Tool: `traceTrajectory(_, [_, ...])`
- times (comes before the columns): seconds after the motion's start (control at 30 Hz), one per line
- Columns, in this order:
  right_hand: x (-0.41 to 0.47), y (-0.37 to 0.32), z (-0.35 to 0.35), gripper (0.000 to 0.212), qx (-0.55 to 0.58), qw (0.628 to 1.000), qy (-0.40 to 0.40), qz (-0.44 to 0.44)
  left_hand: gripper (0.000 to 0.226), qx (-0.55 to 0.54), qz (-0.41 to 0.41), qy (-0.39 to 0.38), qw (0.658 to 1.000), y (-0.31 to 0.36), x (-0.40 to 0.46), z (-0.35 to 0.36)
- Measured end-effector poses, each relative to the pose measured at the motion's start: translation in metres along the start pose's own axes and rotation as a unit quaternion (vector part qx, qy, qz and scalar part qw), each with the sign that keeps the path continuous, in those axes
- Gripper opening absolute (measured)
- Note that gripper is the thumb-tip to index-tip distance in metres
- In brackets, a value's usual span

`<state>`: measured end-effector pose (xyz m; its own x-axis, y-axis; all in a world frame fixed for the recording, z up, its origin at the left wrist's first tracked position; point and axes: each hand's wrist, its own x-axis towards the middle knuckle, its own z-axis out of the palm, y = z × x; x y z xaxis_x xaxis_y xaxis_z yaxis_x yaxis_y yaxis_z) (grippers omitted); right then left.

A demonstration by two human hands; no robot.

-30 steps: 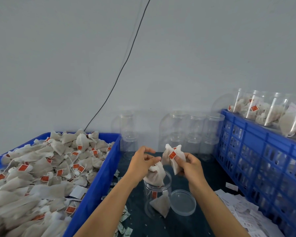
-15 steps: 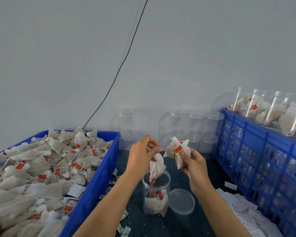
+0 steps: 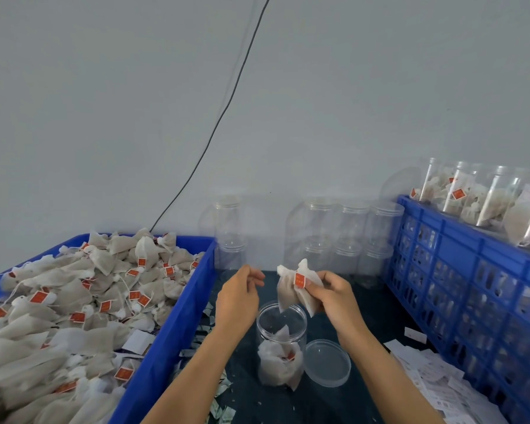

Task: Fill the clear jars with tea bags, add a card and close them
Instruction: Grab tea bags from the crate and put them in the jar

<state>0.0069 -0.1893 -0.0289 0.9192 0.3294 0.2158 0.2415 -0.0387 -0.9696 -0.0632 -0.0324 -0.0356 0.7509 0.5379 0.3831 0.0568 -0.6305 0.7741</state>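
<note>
Fingers [image 3: 314, 290] of the right hand [image 3: 334, 296] pinch a small bunch of tea bags [image 3: 299, 287] near the top; the bags hang long axis downward. Their lower tips dangle just above the far right edge of the open jar [image 3: 281, 344], which stands below and slightly left of that hand. Coming move, by my reading: shift a little left, then release.

Left hand [image 3: 237, 293] hovers over the jar's left side, fingers loosely curled, holding nothing that I can see. Right hand is the one carrying the load.

Jar: clear, upright, lid off, roughly the lower half filled with pale bags, red tags showing. Lid [image 3: 327, 362] lies flat just right of its base. No card inside yet, as far as I can tell.

Supply of bags heaped in the blue bin [image 3: 172, 335] to the left.
</note>
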Motion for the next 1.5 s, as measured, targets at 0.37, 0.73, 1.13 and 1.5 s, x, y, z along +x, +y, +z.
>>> traceTrajectory(0.37, [0.001, 0.008, 0.016, 0.013, -0.190, 0.980, -0.003, -0.052, 0.035, 0.010, -0.021, 0.041, 0.999, -0.018, -0.015, 0.005])
traceTrajectory(0.73, [-0.006, -0.006, 0.019, 0.009, -0.435, 0.886, -0.144, -0.071, 0.037, -0.111, -0.194, 0.095, 0.970, -0.074, -0.049, 0.015])
traceTrajectory(1.13, [-0.012, -0.005, 0.022, 0.045, -0.419, 0.865, -0.172, -0.217, 0.056, -0.261, -0.084, -0.138, 0.952, -0.051, -0.054, 0.016])
traceTrajectory(1.5, [0.000, -0.026, 0.045, 0.037, -0.547, 0.748, -0.371, -0.064, 0.072, -0.228, -0.054, -0.245, 0.941, -0.059, -0.068, 0.021])
